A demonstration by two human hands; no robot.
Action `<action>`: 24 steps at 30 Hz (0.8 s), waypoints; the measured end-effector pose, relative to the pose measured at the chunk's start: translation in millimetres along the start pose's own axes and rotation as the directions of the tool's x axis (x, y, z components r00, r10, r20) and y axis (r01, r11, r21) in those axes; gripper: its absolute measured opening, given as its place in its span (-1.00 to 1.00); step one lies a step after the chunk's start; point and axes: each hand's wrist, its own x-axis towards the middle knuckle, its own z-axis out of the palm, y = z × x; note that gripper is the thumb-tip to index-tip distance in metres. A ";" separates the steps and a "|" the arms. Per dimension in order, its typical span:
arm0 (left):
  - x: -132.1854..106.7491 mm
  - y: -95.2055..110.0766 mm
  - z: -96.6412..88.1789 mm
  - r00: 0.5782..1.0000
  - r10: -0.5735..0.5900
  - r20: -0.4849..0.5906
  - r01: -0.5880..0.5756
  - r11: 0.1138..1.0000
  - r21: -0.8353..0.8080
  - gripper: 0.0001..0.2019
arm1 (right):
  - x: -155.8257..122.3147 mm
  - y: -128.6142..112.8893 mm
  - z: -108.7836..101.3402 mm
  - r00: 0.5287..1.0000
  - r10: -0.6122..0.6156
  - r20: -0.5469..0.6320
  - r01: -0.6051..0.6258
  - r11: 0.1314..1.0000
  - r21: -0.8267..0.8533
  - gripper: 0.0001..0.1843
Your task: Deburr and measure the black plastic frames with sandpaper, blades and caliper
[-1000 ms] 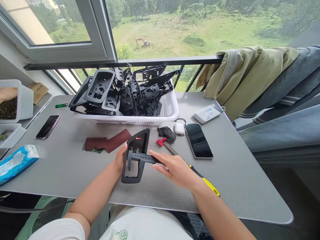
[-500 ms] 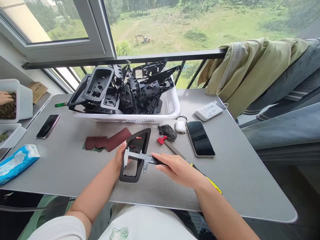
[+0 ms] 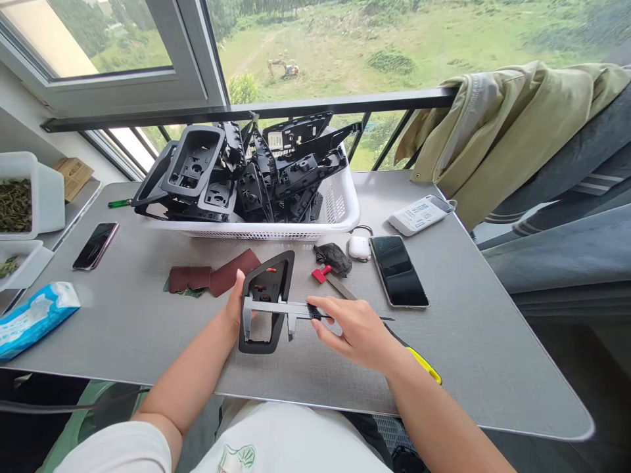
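My left hand grips a black plastic trim frame, which stands tilted above the grey table with a hollow centre. A steel vernier caliper lies across the frame, its jaws spanning the frame's lower part. My right hand pinches the caliper's slider at the right end of the beam, and a thin depth rod sticks out past it. Under my right wrist lies a tool with a yellow-and-black handle. A red-handled scraper rests just beyond my right fingers.
A white plastic basket piled with black plastic parts stands behind my hands. Dark red sandpaper, several phones, an earbud case and a wipes pack lie on the table. White tubs of dried leaves stand at left.
The caliper has turned level and its jaws have opened wider around the frame. The other person's hand over the white tub at left has gone from view.
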 end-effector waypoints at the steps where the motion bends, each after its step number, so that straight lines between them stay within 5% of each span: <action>1: -0.5 1.2 -1.1 1.000 -0.004 -0.001 0.004 1.000 0.009 -0.33 | -0.1 0.3 0.6 1.000 -0.016 -0.007 0.016 1.000 -0.016 -0.71; 9: -1.0 2.7 -0.8 0.999 0.010 -0.035 -0.007 0.996 0.084 -0.28 | -1.6 1.1 9.1 0.991 -0.079 -0.105 0.067 0.991 -0.114 -0.69; 24: 0.3 -0.8 -9.3 1.000 0.020 -0.002 -0.020 0.996 0.090 -0.33 | -3.1 4.1 10.9 0.996 -0.044 -0.076 0.037 0.996 -0.083 -0.67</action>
